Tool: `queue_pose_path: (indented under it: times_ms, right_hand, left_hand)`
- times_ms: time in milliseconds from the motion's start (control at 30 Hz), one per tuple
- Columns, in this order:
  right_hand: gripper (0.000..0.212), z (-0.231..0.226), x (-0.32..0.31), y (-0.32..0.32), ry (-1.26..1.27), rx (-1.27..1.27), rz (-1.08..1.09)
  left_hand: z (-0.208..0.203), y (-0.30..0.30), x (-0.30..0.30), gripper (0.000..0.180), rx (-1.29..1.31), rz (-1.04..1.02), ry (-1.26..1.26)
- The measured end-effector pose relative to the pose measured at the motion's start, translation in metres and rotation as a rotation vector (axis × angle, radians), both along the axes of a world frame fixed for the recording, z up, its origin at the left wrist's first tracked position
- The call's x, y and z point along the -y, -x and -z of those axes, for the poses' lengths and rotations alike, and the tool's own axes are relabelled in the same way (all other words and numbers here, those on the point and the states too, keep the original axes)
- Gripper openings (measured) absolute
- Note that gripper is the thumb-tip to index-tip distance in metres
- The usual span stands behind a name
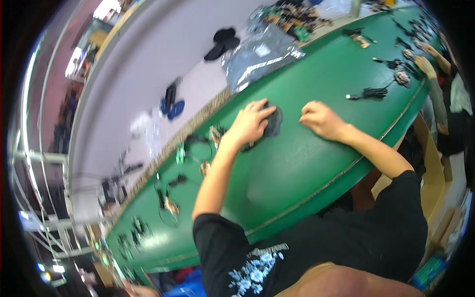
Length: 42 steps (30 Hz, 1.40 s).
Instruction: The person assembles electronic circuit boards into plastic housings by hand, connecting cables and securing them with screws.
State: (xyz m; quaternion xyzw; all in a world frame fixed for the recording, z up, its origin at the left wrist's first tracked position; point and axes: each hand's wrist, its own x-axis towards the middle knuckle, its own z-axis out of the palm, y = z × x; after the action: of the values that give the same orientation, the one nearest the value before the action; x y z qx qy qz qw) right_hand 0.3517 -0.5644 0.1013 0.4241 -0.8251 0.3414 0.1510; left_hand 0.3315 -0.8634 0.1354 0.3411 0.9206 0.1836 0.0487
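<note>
My left hand (251, 123) rests on the green table with its fingers stretched out over a dark grey, flat, rounded piece (273, 123). Its fingertips touch that piece and cover the left part of it. To the right, apart from the piece, my right hand (322, 121) is closed with the fingers curled in. Whatever it holds, if anything, is hidden. Beside my left wrist lie a small circuit board (215, 137) with thin black wires and a small dark part, partly covered by the hand.
A grey plastic bag (262, 57) and a pile of electronic parts (297, 20) sit along the far ledge. Black cables (373, 93) lie at right, near a co-worker's hand (425, 67). More wired boards (171, 205) are spread at left. Blue sandals (172, 109) lie beyond the ledge.
</note>
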Motion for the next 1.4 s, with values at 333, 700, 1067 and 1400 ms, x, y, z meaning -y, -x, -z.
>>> queue_pose_path:
  times_ms: [333,700,1067,1400]
  right_hand:
    - [0.016,-0.015,-0.074,-0.003,-0.131,0.217,0.098]
    - [0.010,-0.023,0.058,-0.021,-0.018,0.342,-0.112]
    - [0.010,-0.012,0.101,-0.001,0.112,0.575,-0.016]
    - [0.007,-0.012,0.120,-0.022,0.023,0.695,-0.482]
  left_hand:
    - [-0.007,-0.171,-0.017,0.060,-0.138,-0.465,0.027]
    - [0.024,-0.129,-0.005,0.053,-0.397,-0.719,-0.016]
    - [0.001,-0.133,0.016,0.061,-0.444,-0.451,-0.164]
    - [0.020,-0.210,-0.029,0.057,-0.171,-0.128,-0.382]
